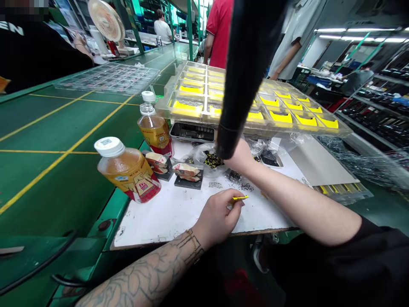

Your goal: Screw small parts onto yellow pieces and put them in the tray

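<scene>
White-topped green workbench (166, 219), factory floor: left hand (217, 218) pinches a thin yellow plastic strip (239, 198) at the fingertips, above the board. Right hand (241, 157) partly hidden, grip unreadable. Weak pinch could drop the strip among nearby loose black granules (240, 186).

You get bright, even light from the ceiling tubes (354, 34) at upper right, with only soft shadows under your left hand (217, 219) on the bench (159, 224). Glare sits on the clear tray (281, 128) and bottles (128, 168). A dark shape (249, 72) close to your lens blurs at top centre, a pixelated patch (22, 8) covers the top-left corner, and the wide view bends the shelves (373, 111) at the right edge.
</scene>
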`<action>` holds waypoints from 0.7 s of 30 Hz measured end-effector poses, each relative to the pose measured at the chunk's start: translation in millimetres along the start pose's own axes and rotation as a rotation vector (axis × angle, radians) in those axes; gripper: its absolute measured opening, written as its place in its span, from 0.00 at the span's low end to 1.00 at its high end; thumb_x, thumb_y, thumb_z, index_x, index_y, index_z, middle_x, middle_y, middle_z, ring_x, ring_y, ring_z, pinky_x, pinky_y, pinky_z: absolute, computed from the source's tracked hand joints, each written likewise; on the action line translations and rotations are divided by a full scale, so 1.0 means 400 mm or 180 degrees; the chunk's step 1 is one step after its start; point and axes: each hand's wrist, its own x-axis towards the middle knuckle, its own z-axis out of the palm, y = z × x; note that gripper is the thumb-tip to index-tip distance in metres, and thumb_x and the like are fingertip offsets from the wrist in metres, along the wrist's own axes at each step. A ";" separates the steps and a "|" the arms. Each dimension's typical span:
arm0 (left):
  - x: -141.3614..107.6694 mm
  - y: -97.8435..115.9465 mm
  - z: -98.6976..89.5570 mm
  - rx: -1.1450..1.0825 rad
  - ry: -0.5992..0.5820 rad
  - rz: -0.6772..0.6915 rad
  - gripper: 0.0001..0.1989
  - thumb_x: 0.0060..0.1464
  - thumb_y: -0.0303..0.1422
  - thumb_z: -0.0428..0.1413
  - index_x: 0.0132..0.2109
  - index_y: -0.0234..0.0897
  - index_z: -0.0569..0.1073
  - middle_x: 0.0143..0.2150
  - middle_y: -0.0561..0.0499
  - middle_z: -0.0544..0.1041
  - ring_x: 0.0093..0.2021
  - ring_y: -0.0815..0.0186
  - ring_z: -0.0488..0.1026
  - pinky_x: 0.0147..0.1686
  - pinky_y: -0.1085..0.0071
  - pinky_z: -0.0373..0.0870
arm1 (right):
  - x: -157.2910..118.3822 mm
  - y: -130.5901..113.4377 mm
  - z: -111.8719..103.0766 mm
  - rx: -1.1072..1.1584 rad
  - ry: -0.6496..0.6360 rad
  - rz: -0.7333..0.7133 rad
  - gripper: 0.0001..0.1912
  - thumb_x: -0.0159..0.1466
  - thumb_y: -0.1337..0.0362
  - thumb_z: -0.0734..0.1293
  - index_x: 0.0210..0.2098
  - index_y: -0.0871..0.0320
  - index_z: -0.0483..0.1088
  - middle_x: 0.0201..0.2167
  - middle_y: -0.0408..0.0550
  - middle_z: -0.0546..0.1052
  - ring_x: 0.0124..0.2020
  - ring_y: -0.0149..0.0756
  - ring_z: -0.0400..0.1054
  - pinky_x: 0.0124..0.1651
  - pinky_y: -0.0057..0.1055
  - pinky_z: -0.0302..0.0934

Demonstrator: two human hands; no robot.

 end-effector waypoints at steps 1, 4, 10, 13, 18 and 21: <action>0.000 0.001 0.000 -0.0013 0.0027 -0.0012 0.07 0.60 0.28 0.55 0.43 0.35 0.77 0.38 0.49 0.81 0.31 0.68 0.73 0.30 0.76 0.69 | -0.011 0.011 -0.003 -0.0013 0.0027 -0.0007 0.13 0.69 0.62 0.59 0.47 0.61 0.71 0.46 0.57 0.77 0.48 0.46 0.69 0.50 0.36 0.60; 0.000 0.003 0.000 -0.0048 0.0026 -0.0040 0.07 0.60 0.28 0.55 0.43 0.35 0.77 0.39 0.48 0.81 0.32 0.68 0.74 0.29 0.76 0.69 | -0.038 0.033 -0.007 -0.0056 -0.0017 -0.0075 0.16 0.70 0.61 0.58 0.48 0.64 0.71 0.47 0.60 0.76 0.48 0.45 0.67 0.52 0.37 0.59; -0.002 0.001 0.000 -0.0056 -0.0026 0.0009 0.06 0.61 0.29 0.55 0.43 0.36 0.76 0.39 0.48 0.80 0.35 0.67 0.75 0.30 0.76 0.70 | -0.032 -0.004 -0.003 -0.0112 -0.0667 -0.0571 0.16 0.71 0.57 0.60 0.42 0.59 0.75 0.43 0.53 0.77 0.47 0.42 0.69 0.52 0.37 0.60; -0.004 -0.004 0.004 -0.0038 0.0029 -0.0003 0.06 0.60 0.29 0.55 0.43 0.36 0.76 0.40 0.48 0.80 0.35 0.67 0.75 0.31 0.75 0.71 | -0.008 -0.027 0.017 -0.0152 -0.1059 -0.0602 0.15 0.67 0.55 0.66 0.44 0.61 0.74 0.41 0.51 0.77 0.43 0.40 0.71 0.50 0.39 0.65; -0.004 -0.004 0.004 -0.0025 0.0127 -0.0037 0.06 0.61 0.30 0.55 0.43 0.36 0.76 0.39 0.49 0.80 0.34 0.67 0.75 0.32 0.75 0.71 | 0.000 -0.030 0.026 0.0056 -0.1220 -0.0405 0.13 0.69 0.59 0.64 0.42 0.62 0.75 0.41 0.52 0.78 0.45 0.40 0.73 0.51 0.41 0.65; -0.003 0.001 0.001 -0.0119 0.0128 -0.0080 0.06 0.61 0.31 0.55 0.43 0.36 0.76 0.39 0.48 0.80 0.34 0.67 0.75 0.31 0.75 0.70 | -0.014 -0.020 0.004 0.0440 -0.1042 -0.0231 0.12 0.67 0.64 0.63 0.37 0.60 0.78 0.39 0.54 0.81 0.44 0.43 0.73 0.49 0.36 0.62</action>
